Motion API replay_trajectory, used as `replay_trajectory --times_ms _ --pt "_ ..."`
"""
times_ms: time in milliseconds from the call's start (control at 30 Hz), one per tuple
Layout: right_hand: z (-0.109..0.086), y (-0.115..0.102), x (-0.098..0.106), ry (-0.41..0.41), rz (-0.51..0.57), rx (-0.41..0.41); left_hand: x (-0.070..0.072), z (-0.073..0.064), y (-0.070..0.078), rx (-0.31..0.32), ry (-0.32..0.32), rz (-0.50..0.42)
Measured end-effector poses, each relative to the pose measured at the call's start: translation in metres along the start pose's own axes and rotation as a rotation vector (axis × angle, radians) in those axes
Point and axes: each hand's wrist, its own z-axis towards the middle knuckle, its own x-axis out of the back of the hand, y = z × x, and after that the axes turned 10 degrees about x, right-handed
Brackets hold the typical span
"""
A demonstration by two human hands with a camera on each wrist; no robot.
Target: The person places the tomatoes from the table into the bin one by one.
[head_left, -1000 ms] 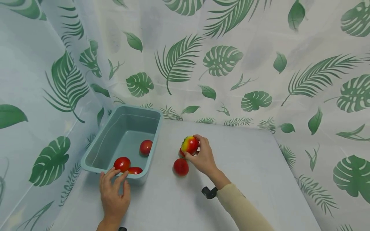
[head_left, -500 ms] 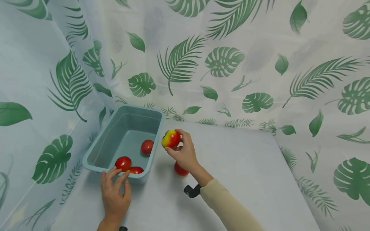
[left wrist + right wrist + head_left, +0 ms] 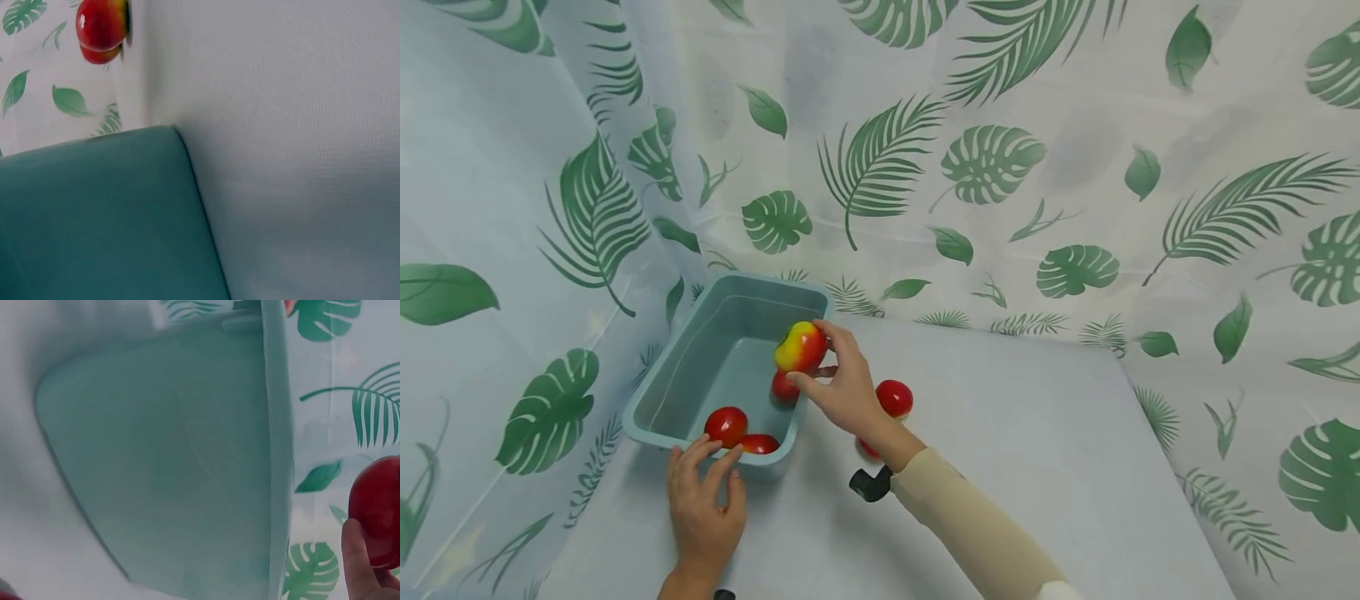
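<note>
My right hand [image 3: 842,385] pinches a round red-and-yellow fruit [image 3: 801,347] between thumb and fingers, over the right rim of a blue-green plastic bin [image 3: 696,358]. In the right wrist view the fruit [image 3: 377,506] shows a smooth red side, with a fingertip against it. My left hand [image 3: 706,508] rests its fingertips on the bin's near rim. Inside the bin lie a red fruit [image 3: 726,426] and a flatter-looking red one [image 3: 760,444] near that rim. Another red fruit [image 3: 783,389] sits by the right wall, partly hidden below the held fruit.
Right of the bin, a red fruit [image 3: 894,398] lies on the white table [image 3: 1037,450]; another [image 3: 868,451] is mostly hidden by my right forearm. Leaf-patterned sheets [image 3: 1000,258] hang behind and to the left, close to the bin.
My right hand has carried the red-and-yellow fruit leftward, from above the fruits on the table to over the bin's right rim. My left hand stays at the near rim.
</note>
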Motion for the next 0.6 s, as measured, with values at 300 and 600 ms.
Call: replay_trajectory --times_ms 300,600 --pt "0.0 0.003 -0.026 -0.047 0.024 0.035 -0.001 0.003 0.0 -0.002 0.004 0.018" --pt "-0.004 0.002 -0.044 -0.094 -0.024 0.06 -0.001 0.002 0.002 0.013 -0.005 0.025"
